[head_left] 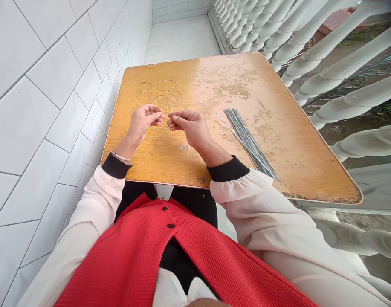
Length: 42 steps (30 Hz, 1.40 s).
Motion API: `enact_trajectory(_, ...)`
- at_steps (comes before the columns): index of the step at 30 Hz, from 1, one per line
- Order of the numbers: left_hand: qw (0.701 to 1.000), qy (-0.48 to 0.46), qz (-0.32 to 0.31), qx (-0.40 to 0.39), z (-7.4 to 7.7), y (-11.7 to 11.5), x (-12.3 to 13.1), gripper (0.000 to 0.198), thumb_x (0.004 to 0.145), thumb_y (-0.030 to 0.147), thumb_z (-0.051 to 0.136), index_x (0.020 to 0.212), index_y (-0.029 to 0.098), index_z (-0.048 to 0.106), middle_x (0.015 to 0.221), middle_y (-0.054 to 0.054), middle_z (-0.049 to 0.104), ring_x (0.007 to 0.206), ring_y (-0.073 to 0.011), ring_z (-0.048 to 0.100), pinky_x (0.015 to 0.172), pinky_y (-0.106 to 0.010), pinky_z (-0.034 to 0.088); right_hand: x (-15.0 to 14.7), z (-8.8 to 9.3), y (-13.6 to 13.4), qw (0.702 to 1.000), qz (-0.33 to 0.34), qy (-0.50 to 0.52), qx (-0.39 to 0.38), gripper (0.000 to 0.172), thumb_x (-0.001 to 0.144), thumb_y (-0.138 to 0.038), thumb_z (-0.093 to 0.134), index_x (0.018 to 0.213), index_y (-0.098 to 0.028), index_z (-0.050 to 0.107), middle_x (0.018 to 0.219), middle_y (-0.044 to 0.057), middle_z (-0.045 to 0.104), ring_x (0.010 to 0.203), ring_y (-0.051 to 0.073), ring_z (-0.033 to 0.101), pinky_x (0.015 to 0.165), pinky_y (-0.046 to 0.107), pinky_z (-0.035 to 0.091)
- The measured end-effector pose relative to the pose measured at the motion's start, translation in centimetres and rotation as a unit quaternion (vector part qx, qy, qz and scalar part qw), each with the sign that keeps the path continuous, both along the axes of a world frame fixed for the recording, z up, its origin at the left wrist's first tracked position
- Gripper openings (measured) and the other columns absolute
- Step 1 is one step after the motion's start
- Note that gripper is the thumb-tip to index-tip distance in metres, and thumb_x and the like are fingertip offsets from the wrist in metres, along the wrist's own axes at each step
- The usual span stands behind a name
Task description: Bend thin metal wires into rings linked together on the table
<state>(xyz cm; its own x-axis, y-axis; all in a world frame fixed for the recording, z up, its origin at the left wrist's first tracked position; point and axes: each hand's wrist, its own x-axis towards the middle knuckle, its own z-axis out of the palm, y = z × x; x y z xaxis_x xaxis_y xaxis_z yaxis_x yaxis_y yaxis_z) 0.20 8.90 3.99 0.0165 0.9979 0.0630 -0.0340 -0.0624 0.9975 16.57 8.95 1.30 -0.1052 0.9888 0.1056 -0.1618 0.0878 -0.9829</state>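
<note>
Above the table, my left hand and my right hand nearly meet, each with thumb and fingers pinched together. A thin wire runs between the fingertips; much of it is hard to make out against the wood. Just beyond the hands lie several thin wire rings, loosely overlapping on the tabletop. To the right of my right hand rests a bundle of straight grey wires, with one wire slanting out of it.
The worn wooden table has peeling patches and a chipped front edge. A white tiled wall stands close on the left. Along the right side runs a white baluster railing. Pale floor lies past the table.
</note>
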Motion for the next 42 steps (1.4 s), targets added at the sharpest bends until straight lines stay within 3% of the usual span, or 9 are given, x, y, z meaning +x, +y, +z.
enact_trajectory(12, 0.999, 0.040, -0.034, -0.009, 0.1, -0.3, 0.2, 0.011, 0.089, 0.024, 0.071, 0.093, 0.017, 0.063, 0.079, 0.000, 0.074, 0.070, -0.0061, 0.069, 0.068, -0.017, 0.053, 0.1, -0.2, 0.5, 0.999, -0.036, -0.027, 0.001, 0.017, 0.088, -0.023, 0.072, 0.074, -0.017, 0.064, 0.069, 0.001, 0.069, 0.056, 0.008, 0.063, 0.061, 0.023, 0.059)
enact_trajectory(18, 0.996, 0.074, -0.053, 0.004, -0.2, 0.0, 0.1, 0.013, 0.091, 0.031, 0.069, 0.092, 0.018, 0.066, 0.086, -0.002, 0.075, 0.074, -0.0071, 0.068, 0.066, -0.018, 0.052, 0.2, 0.4, 0.0, 0.997, -0.010, -0.072, 0.000, 0.018, 0.087, -0.017, 0.072, 0.070, -0.016, 0.065, 0.068, 0.002, 0.068, 0.056, 0.008, 0.061, 0.060, 0.022, 0.055)
enact_trajectory(20, 0.995, 0.082, -0.059, 0.027, -0.5, 0.3, 0.0, 0.015, 0.090, 0.029, 0.069, 0.100, 0.018, 0.067, 0.095, -0.004, 0.075, 0.081, -0.0088, 0.070, 0.069, -0.019, 0.053, 0.2, 0.6, -0.1, 0.997, -0.004, -0.075, 0.003, 0.020, 0.086, -0.017, 0.072, 0.068, -0.017, 0.063, 0.066, 0.001, 0.066, 0.055, 0.008, 0.060, 0.059, 0.022, 0.054)
enact_trajectory(22, 0.990, 0.101, -0.072, 0.070, -0.9, 0.6, -0.1, 0.032, 0.085, 0.026, 0.075, 0.115, 0.021, 0.066, 0.113, -0.006, 0.073, 0.095, -0.0126, 0.070, 0.075, -0.022, 0.055, 0.1, 0.7, -0.2, 0.997, -0.002, -0.076, 0.006, 0.022, 0.086, -0.019, 0.073, 0.067, -0.017, 0.062, 0.064, 0.000, 0.065, 0.054, 0.008, 0.059, 0.059, 0.022, 0.053)
enact_trajectory(26, 0.954, 0.219, -0.093, 0.180, -1.5, 1.2, -0.5, 0.066, 0.073, 0.024, 0.083, 0.134, 0.028, 0.058, 0.147, -0.010, 0.056, 0.123, -0.0231, 0.062, 0.094, -0.032, 0.055, 0.1, 0.7, -0.1, 0.996, -0.014, -0.090, 0.002, 0.022, 0.086, -0.016, 0.072, 0.066, -0.017, 0.062, 0.059, -0.001, 0.062, 0.051, 0.008, 0.057, 0.055, 0.021, 0.052)
enact_trajectory(31, 0.892, 0.336, -0.093, 0.289, -2.0, 1.9, -0.9, 0.065, 0.079, 0.031, 0.079, 0.138, 0.023, 0.054, 0.154, -0.011, 0.049, 0.150, -0.0290, 0.040, 0.125, -0.044, 0.031, -0.1, 0.5, 0.2, 0.992, -0.034, -0.124, 0.004, 0.020, 0.084, -0.011, 0.070, 0.066, -0.016, 0.063, 0.059, 0.000, 0.063, 0.049, 0.007, 0.055, 0.052, 0.021, 0.050)
enact_trajectory(36, 0.845, 0.414, -0.122, 0.315, -2.4, 2.6, -1.3, 0.062, 0.086, 0.028, 0.069, 0.144, 0.018, 0.048, 0.154, -0.016, 0.049, 0.148, -0.0291, 0.042, 0.127, -0.046, 0.027, 0.1, 0.4, 0.1, 0.985, -0.028, -0.170, 0.030, 0.016, 0.081, -0.011, 0.069, 0.066, -0.017, 0.065, 0.057, -0.001, 0.061, 0.050, 0.008, 0.056, 0.052, 0.020, 0.049)
enact_trajectory(38, 0.851, 0.408, -0.128, 0.305, -2.4, 2.5, -1.4, 0.059, 0.084, 0.024, 0.069, 0.141, 0.018, 0.052, 0.152, -0.016, 0.052, 0.146, -0.0293, 0.044, 0.126, -0.046, 0.028, 0.2, 0.4, 0.0, 0.978, -0.024, -0.200, 0.043, 0.018, 0.080, -0.011, 0.067, 0.064, -0.017, 0.064, 0.055, -0.002, 0.060, 0.049, 0.008, 0.056, 0.051, 0.020, 0.048)
enact_trajectory(42, 0.903, 0.325, -0.116, 0.256, -2.0, 2.2, -1.3, 0.045, 0.082, 0.023, 0.073, 0.125, 0.020, 0.062, 0.141, -0.011, 0.060, 0.143, -0.0299, 0.049, 0.125, -0.045, 0.031, 0.2, 0.6, -0.2, 0.974, -0.016, -0.219, 0.048, 0.017, 0.079, -0.008, 0.064, 0.064, -0.017, 0.065, 0.057, -0.002, 0.062, 0.048, 0.008, 0.055, 0.052, 0.021, 0.047)
